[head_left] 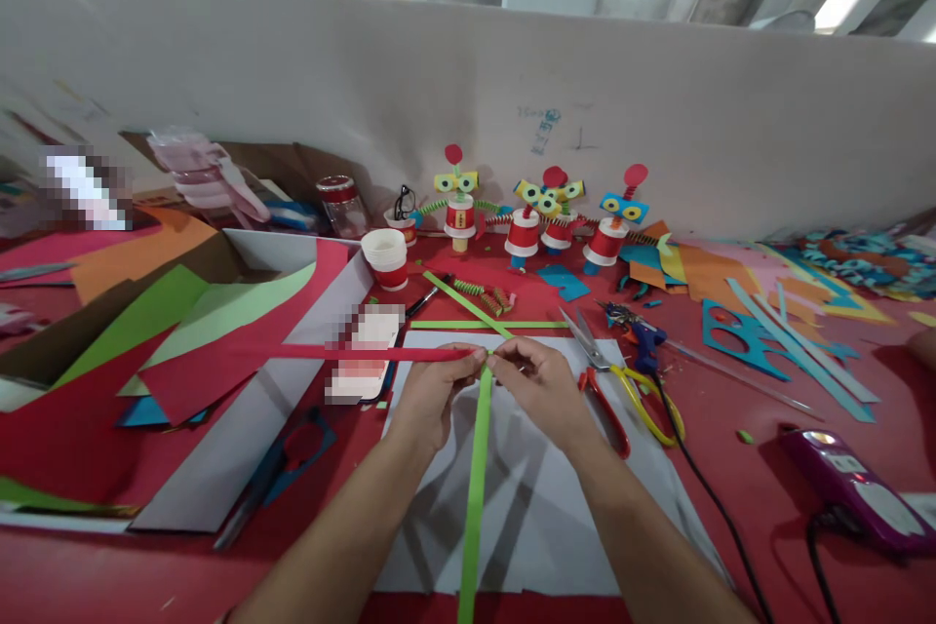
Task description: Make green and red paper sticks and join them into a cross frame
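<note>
My left hand (435, 395) and my right hand (541, 385) meet fingertip to fingertip above a white sheet (545, 536). Both pinch the spot where a red paper strip (424, 354) and a green paper strip (479, 468) cross. Leftward runs the red strip, passing over a phone (362, 361); the green one hangs toward me. The fingers partly hide the joint. Two more green strips lie just beyond my hands, one flat (468, 325) and one slanting (457, 294). Close to my right hand are scissors (636, 390) with yellow handles and red-handled pliers (606, 414).
Several paper-cup figures (523, 234) stand along the back by stacked paper cups (385, 258). At left, a box (255, 409) holds coloured paper. A blue glue gun (647, 346) trails its cord on the right, near a purple power strip (852, 487).
</note>
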A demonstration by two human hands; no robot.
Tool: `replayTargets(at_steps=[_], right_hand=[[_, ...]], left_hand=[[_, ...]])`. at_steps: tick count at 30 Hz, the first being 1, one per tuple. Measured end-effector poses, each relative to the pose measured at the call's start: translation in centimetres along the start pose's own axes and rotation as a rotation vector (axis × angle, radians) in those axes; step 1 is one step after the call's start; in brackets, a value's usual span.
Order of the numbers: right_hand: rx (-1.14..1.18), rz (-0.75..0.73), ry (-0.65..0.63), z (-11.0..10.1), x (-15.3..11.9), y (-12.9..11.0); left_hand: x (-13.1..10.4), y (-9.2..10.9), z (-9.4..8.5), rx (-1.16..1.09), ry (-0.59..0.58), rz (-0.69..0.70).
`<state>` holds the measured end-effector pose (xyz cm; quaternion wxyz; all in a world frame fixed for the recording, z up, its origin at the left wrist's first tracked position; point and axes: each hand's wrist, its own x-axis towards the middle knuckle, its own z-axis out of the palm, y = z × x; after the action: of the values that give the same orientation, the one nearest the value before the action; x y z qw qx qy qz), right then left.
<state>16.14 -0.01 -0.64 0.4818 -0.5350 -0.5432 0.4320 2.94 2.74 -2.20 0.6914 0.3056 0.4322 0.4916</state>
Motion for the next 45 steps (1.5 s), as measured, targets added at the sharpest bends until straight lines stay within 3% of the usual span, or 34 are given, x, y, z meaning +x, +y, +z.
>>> replayTargets(at_steps=[3,5,9,12,14,17,22,34,45], right_hand=[[0.125,0.159,-0.148,-0.9,0.4,0.1],[0.208,0.236,-0.166,-1.3,0.6,0.2],[0.442,0.233,0.047,-1.3,0.9,0.3],[0.573,0.192,0.184,-0.6,0.8,0.5],[0.629,0.173,0.234,0.2,0.6,0.6],[0.663,0.161,0.234,1.4,0.1,0.7],[0.591,0.236,0.122,1.7,-0.3,0.3],[0.381,0.297,0.088,0.5,0.4,0.6],[0.494,0.415,0.076,0.3,0.6,0.8]], left_hand=[[-0.1,0.5,-0.3,0.082,-0.107,-0.092],[0.0,0.9,-0.5,0.062,-0.201,-0.175],[0.1,1.1,-0.7,-0.055,-0.366,-0.191],[-0.1,0.5,-0.3,-0.015,-0.422,-0.059],[-0.3,-0.2,0.2,0.004,-0.369,0.067],[-0.5,-0.9,0.6,0.002,-0.198,0.217],[-0.1,-0.2,0.1,0.112,-0.02,0.258],[-0.1,1.8,-0.5,0.205,-0.073,-0.036],[0.2,2.2,-0.9,0.16,-0.162,-0.113]])
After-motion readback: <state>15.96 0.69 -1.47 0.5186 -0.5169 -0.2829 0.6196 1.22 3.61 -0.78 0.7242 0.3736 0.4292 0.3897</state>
